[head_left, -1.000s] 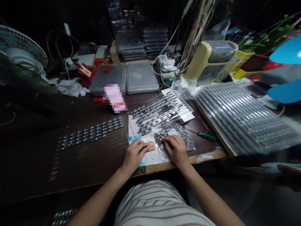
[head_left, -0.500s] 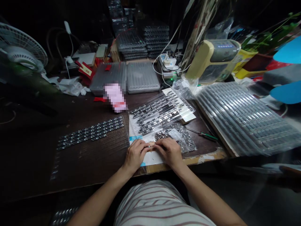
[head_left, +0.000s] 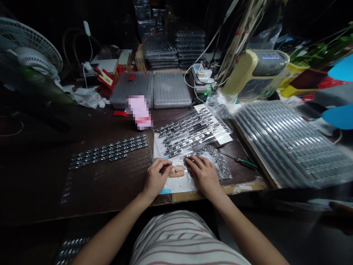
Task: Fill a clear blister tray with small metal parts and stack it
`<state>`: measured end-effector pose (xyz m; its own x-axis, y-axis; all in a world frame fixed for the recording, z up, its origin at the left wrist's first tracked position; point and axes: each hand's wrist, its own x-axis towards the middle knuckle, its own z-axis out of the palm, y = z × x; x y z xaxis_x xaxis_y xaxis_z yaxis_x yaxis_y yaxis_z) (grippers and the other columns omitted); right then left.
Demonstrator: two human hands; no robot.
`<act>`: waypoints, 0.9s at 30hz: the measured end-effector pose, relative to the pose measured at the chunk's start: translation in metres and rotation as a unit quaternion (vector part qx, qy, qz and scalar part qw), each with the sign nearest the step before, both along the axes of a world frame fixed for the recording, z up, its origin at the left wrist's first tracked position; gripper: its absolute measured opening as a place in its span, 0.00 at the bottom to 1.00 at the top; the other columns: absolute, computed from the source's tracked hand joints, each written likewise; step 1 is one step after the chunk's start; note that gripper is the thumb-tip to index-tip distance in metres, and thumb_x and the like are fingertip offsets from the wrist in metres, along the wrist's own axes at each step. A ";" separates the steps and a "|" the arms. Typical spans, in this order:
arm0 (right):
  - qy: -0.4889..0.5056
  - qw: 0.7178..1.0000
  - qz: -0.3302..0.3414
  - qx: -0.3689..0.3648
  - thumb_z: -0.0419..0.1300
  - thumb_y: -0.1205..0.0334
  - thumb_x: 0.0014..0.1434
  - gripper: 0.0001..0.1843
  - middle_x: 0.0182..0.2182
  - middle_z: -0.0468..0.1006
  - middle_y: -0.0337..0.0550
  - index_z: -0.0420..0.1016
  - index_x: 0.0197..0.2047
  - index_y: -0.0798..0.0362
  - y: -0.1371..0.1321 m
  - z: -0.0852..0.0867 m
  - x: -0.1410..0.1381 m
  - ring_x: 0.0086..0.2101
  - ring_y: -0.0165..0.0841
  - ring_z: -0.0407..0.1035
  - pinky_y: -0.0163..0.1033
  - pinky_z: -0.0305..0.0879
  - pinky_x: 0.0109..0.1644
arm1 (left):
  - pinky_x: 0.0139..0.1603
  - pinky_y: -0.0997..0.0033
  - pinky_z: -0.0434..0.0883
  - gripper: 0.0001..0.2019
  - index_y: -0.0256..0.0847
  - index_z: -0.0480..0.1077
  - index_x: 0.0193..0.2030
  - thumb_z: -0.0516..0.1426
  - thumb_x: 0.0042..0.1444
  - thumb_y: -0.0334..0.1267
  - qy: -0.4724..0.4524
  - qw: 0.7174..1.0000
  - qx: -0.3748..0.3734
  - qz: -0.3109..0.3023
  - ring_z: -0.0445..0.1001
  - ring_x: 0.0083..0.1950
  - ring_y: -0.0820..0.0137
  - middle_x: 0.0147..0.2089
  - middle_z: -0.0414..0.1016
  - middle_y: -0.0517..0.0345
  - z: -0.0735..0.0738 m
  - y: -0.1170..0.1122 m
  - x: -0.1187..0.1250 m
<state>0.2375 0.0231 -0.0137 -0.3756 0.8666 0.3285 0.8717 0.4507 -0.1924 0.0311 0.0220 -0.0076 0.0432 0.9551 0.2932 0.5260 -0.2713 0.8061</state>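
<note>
A small wooden block (head_left: 176, 171) with little metal bits on it lies on white paper (head_left: 180, 187) at the table's front. To its left is my left hand (head_left: 156, 178), fingers and thumb curled together over something small and dark that I cannot make out. My right hand (head_left: 204, 176) is on the block's other side, palm down, fingers stretched forward and thumb apart. Its fingertips touch a heap of small metal parts (head_left: 190, 157) beside a clear plastic bag of such parts (head_left: 220, 163).
Behind my hands, a clear tray (head_left: 187, 132) holds rows of black and silver strips. More strips (head_left: 110, 151) lie to the left. A green-handled screwdriver (head_left: 245, 162) lies to the right, beside large clear trays (head_left: 289, 143). A fan (head_left: 30, 51) stands at far left.
My hands have moved apart from the block, where their fingertips met. The left shifted slightly left; the right reached forward to the metal parts. The block is now uncovered, and the view shifted slightly.
</note>
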 end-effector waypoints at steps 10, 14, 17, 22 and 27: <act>0.112 0.992 -0.018 0.049 0.54 0.61 0.64 0.08 0.37 0.76 0.44 0.74 0.39 0.50 0.002 -0.008 0.014 0.38 0.34 0.67 0.40 0.61 0.42 | 0.43 0.67 0.71 0.06 0.43 0.75 0.41 0.58 0.57 0.36 0.089 0.989 0.039 -0.109 0.71 0.41 0.68 0.36 0.74 0.55 0.000 0.001 0.023; 0.142 0.988 -0.020 0.051 0.55 0.62 0.63 0.06 0.37 0.76 0.44 0.73 0.39 0.50 0.002 -0.007 0.014 0.40 0.35 0.68 0.42 0.62 0.44 | 0.43 0.67 0.70 0.06 0.42 0.75 0.41 0.58 0.57 0.37 0.103 0.986 0.048 -0.118 0.71 0.41 0.68 0.36 0.74 0.55 -0.008 0.000 0.023; 0.151 0.987 -0.021 0.041 0.55 0.63 0.63 0.05 0.36 0.76 0.44 0.71 0.38 0.51 0.001 -0.007 0.015 0.38 0.35 0.68 0.41 0.62 0.43 | 0.42 0.67 0.70 0.06 0.42 0.75 0.40 0.58 0.58 0.36 0.108 0.985 0.050 -0.122 0.71 0.40 0.68 0.36 0.74 0.55 -0.009 0.001 0.022; 0.166 0.985 -0.018 0.036 0.53 0.66 0.64 0.05 0.33 0.76 0.43 0.70 0.39 0.52 0.001 -0.008 0.015 0.35 0.34 0.67 0.40 0.62 0.42 | 0.40 0.68 0.70 0.05 0.41 0.75 0.38 0.59 0.57 0.34 0.105 0.986 0.041 -0.120 0.71 0.39 0.68 0.35 0.75 0.55 -0.008 0.001 0.023; 0.190 0.981 -0.016 0.038 0.53 0.66 0.63 0.07 0.34 0.75 0.44 0.73 0.41 0.50 0.001 -0.001 0.014 0.37 0.35 0.67 0.41 0.64 0.43 | 0.41 0.67 0.70 0.04 0.42 0.76 0.37 0.59 0.57 0.33 0.074 0.988 0.034 -0.130 0.72 0.39 0.68 0.35 0.75 0.55 -0.003 -0.001 0.026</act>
<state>0.2512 0.0239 -0.0147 -0.1862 0.8438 0.5033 0.7575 0.4496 -0.4734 0.0571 0.0206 -0.0104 0.3321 0.8842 0.3285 0.5423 -0.4640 0.7005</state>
